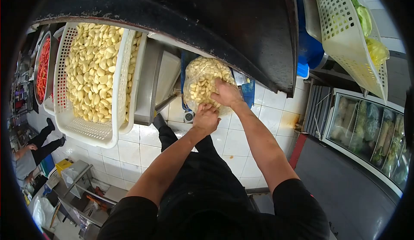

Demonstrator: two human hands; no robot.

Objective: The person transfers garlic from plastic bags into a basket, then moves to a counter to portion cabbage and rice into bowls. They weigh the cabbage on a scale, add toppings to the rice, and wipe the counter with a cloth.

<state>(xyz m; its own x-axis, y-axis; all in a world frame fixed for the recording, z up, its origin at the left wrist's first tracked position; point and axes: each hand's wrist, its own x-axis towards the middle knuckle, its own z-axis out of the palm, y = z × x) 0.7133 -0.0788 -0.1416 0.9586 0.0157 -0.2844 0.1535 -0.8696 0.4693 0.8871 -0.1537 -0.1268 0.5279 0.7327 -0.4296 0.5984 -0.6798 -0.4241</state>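
In the middle of the head view, a clear plastic bag (202,74) bulges with pale yellow, clove-like pieces. It sits low, over a blue crate or stand (249,94) whose parts show at its sides. My left hand (206,118) has its fingers curled on the bag's near edge, gripping the plastic. At the bag's right side, my right hand (227,93) holds the plastic with bent fingers; the fingertips are partly hidden.
White perforated baskets (115,110) of pale yellow oval pieces stand left, beside a bowl of red strips (42,70). A dark counter edge (172,20) overhangs ahead. At right are a tilted basket (351,46) and a glass-topped fridge (366,128). Another person (30,154) is far left.
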